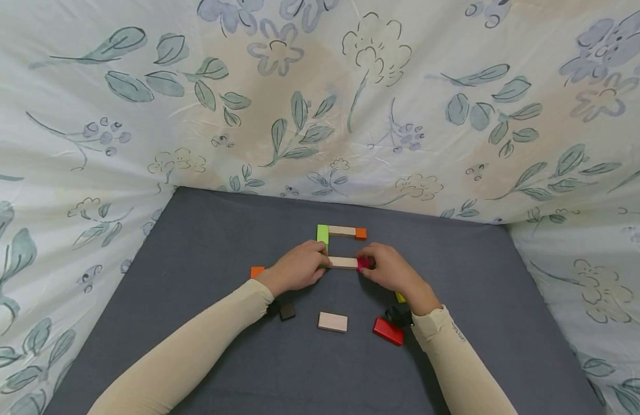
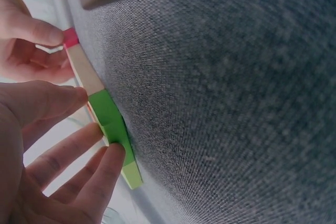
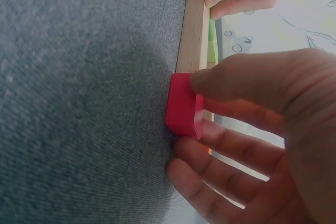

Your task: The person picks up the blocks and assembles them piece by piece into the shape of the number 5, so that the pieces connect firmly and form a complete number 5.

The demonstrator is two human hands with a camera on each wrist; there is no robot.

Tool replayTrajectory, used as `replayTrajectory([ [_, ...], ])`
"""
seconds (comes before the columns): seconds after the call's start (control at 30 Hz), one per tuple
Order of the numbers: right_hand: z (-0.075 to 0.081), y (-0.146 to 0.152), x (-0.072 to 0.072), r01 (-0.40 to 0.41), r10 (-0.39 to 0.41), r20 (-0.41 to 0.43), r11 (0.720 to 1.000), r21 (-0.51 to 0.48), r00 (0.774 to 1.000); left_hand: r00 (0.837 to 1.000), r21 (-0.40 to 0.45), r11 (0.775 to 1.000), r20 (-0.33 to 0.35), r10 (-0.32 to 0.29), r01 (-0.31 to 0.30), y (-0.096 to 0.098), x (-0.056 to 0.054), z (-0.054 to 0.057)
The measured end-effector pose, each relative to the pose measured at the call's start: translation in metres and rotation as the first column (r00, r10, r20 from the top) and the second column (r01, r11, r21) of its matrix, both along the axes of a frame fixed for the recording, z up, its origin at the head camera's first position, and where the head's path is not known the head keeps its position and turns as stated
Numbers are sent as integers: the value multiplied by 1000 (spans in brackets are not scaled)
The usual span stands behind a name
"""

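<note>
Several toy blocks form an open-sided outline on the dark cloth. Along its near side, a plain wooden block (image 1: 343, 263) lies between a dark green block (image 2: 109, 116) and a crimson block (image 3: 181, 106). My left hand (image 1: 298, 266) pinches the green block at the left corner and partly hides it in the head view. At the other end, my right hand (image 1: 389, 268) holds the crimson block between thumb and fingers, against the wood. A light green block (image 1: 322, 232), another wooden block (image 1: 342, 231) and an orange block (image 1: 360, 233) make up the far part.
Nearer to me lie a pale pinkish block (image 1: 332, 322), a red block (image 1: 388, 331) and a dark brown block (image 1: 287, 312). An orange block (image 1: 257, 271) sits beside the left wrist; a yellow block (image 1: 400, 297) is partly covered by the right. Floral fabric (image 1: 320, 115) hangs behind.
</note>
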State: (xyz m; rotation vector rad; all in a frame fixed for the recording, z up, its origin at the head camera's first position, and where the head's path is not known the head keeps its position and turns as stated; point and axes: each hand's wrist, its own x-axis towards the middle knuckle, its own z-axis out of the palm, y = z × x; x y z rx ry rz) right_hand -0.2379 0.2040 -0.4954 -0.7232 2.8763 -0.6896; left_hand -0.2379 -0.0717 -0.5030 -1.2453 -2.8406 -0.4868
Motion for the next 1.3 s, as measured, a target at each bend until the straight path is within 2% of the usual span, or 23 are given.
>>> replayTrajectory([
  [0.27,4,14,2,37,-37,-11,998,-48,999,1000,1,1000,3,2,-2,0,0,0],
  [0.5,22,35,10,62,-64,-41,997,-46,997,1000,3,1000,-5,-3,3,0,0,-1],
  [0.77,42,58,26,118,-119,-47,993,-28,992,1000,13,1000,-9,-3,4,0,0,0],
  [1.07,49,76,46,136,-134,-66,990,27,989,1000,13,1000,-8,-6,6,-1,-1,-1],
  [1.3,44,85,59,176,-171,-76,982,67,982,1000,11,1000,-4,0,0,0,0,-1],
])
